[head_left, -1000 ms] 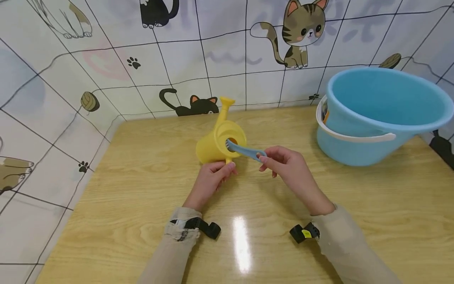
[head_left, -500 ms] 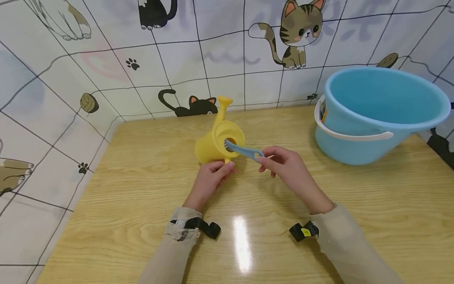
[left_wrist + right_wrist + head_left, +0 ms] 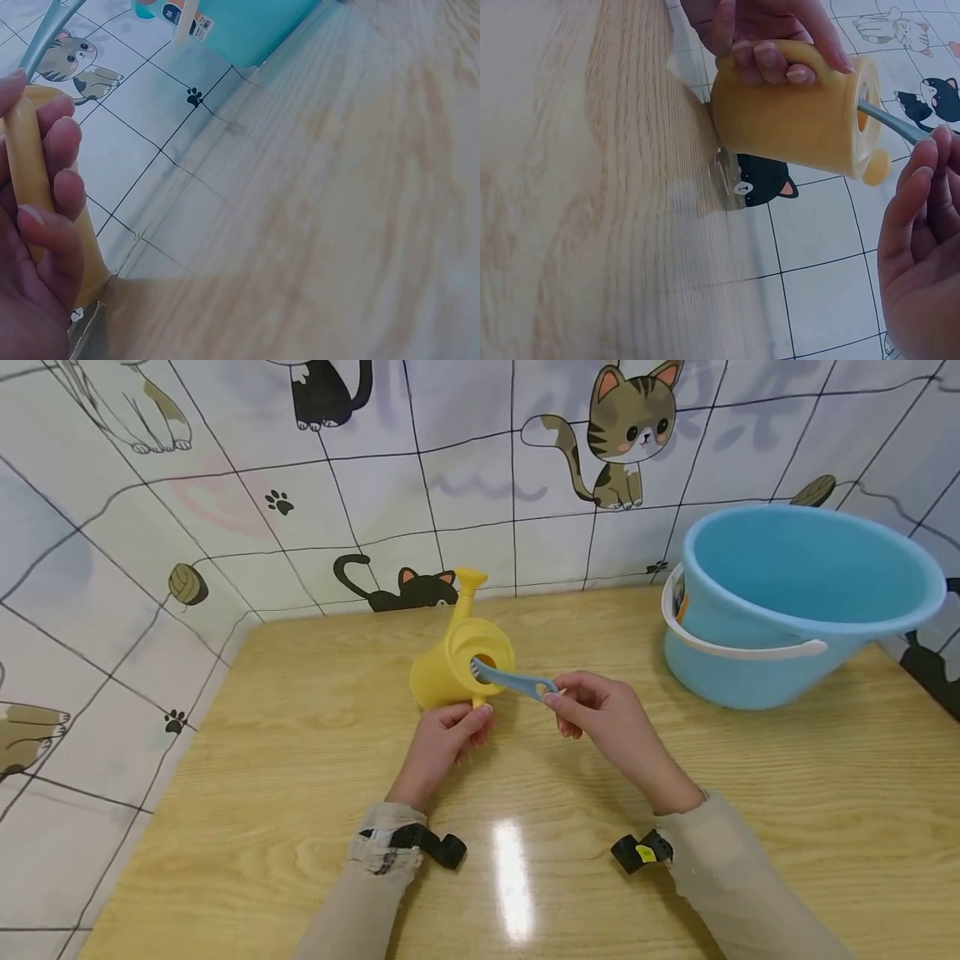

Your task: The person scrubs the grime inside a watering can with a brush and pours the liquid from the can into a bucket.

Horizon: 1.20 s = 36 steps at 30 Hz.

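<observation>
My left hand [image 3: 447, 739] grips the handle of a yellow watering can [image 3: 435, 677]; its fingers curl round the handle [image 3: 28, 161] in the left wrist view. The can leans back, its round top opening turned towards me and its spout pointing at the wall. My right hand [image 3: 611, 714] pinches the holed handle end of a light-blue brush [image 3: 513, 680] between thumb and fingers. The brush's head, with pale bristles, sits at the can's opening. In the right wrist view the brush [image 3: 892, 121] enters the opening of the can [image 3: 787, 120], which hides its tip.
A large light-blue bucket [image 3: 742, 677] with a white handle [image 3: 750, 652] stands at the back right of the wooden table [image 3: 300, 777]. A wall covering with cat drawings [image 3: 450, 485] rises behind the table and along its left side.
The hands, can and brush hold almost the same pose. The whole head view has shifted slightly, with the bucket a little further left in the picture.
</observation>
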Each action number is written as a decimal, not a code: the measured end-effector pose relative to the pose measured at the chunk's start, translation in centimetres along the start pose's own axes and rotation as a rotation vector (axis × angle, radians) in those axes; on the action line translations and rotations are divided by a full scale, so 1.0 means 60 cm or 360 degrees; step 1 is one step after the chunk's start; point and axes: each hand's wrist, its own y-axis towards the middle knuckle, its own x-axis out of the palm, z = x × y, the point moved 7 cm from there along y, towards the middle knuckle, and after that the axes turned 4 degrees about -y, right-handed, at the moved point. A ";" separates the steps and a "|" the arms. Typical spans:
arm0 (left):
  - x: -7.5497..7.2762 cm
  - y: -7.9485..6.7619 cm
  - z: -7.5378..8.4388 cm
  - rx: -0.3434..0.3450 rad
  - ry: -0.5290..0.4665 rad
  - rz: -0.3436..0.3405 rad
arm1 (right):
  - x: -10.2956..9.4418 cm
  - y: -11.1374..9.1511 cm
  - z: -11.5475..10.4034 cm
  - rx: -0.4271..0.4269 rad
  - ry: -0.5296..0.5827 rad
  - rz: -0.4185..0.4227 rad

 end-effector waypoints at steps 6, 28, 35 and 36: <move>0.001 -0.004 0.007 0.0017 -0.0002 0.0002 | -0.002 0.000 -0.001 0.0008 -0.0020 0.0007; -0.004 0.005 -0.030 -0.0015 -0.0040 0.0021 | -0.006 -0.001 0.006 0.0079 -0.0076 0.0032; 0.001 -0.008 0.002 0.0002 -0.0030 -0.0001 | -0.002 -0.001 0.008 0.0031 -0.0049 0.0022; 0.001 -0.008 0.003 0.0003 -0.0033 0.0000 | -0.001 0.000 0.008 0.0027 -0.0051 0.0016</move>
